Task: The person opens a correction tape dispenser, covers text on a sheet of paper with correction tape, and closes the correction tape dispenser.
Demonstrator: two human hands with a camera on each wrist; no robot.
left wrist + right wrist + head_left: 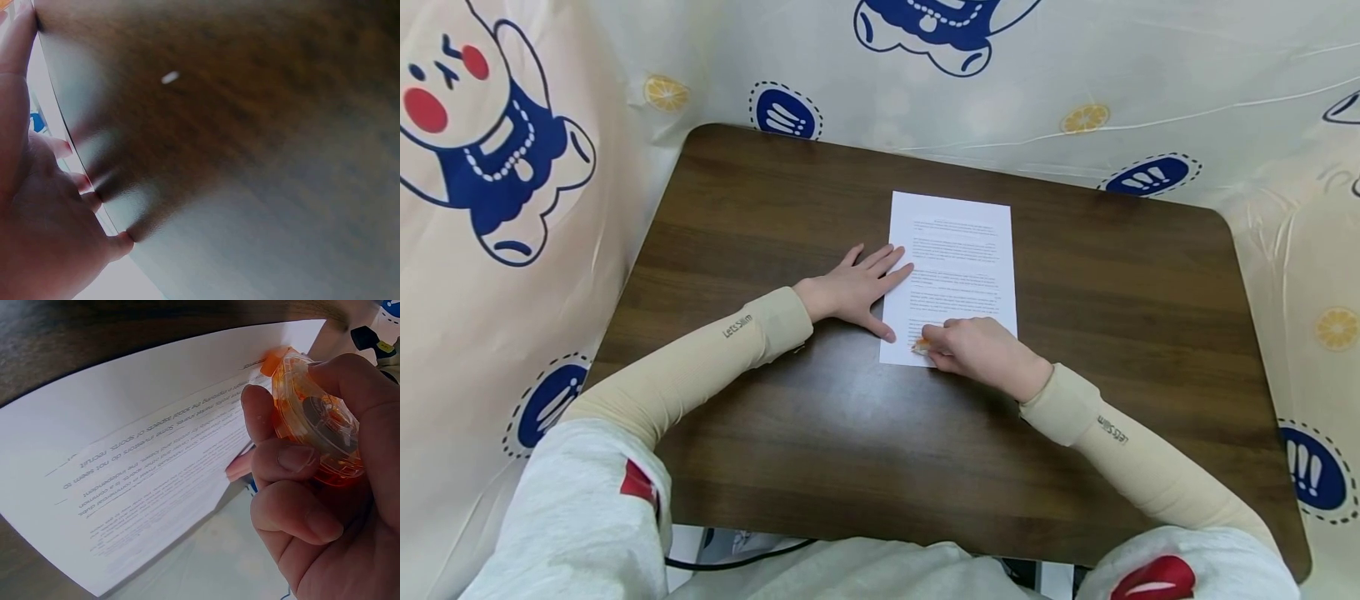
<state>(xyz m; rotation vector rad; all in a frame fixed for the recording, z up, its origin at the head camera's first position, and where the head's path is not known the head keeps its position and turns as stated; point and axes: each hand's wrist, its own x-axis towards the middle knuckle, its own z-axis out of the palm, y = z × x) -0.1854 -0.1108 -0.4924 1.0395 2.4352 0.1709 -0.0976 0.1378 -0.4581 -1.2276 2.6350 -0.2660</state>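
Note:
A printed sheet of paper [962,267] lies on the dark wooden table. My left hand [853,292] is spread at the sheet's left edge, its fingertips and thumb resting on the margin. Between the thumb and fingers of my right hand [981,350] is a clear orange correction tape [320,419], with its reel visible through the case. Its orange tip [275,359] points down at the lower left part of the sheet, close to the ends of the bottom lines of text. In the head view the right hand hides most of the correction tape.
The brown table [1150,333] extends around the sheet on all sides. Patterned curtains [985,108] hang close behind its far edge and along both sides. A black cable [737,564] runs below the near edge, by the person's lap.

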